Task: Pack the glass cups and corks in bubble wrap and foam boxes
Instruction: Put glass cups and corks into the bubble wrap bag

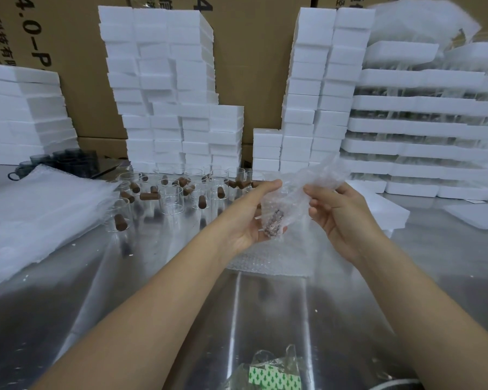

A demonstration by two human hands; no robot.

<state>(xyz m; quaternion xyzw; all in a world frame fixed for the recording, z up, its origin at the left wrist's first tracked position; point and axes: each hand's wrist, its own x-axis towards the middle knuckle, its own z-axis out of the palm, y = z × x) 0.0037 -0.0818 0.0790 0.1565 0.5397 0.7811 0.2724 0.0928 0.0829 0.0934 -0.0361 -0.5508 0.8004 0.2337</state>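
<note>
Packing looks barely underway: the left hand (pixel 254 218) and right hand (pixel 335 215) both grip a bubble wrap pouch (pixel 299 190) over the worktop (pixel 152 277) (a cork (pixel 272 223) shows inside), while many glass cups (pixel 171 197) wait unwrapped beyond.

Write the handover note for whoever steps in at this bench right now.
Left hand: cradles a bubble wrap bag with a cork and glass inside.
Right hand: pinches the bag's top.
Unwrapped glass cups and loose corks stand behind on the steel table; foam boxes are stacked at the back.
Done: one set is in its bag.
Left: close it, box it, pack the rest.
</note>
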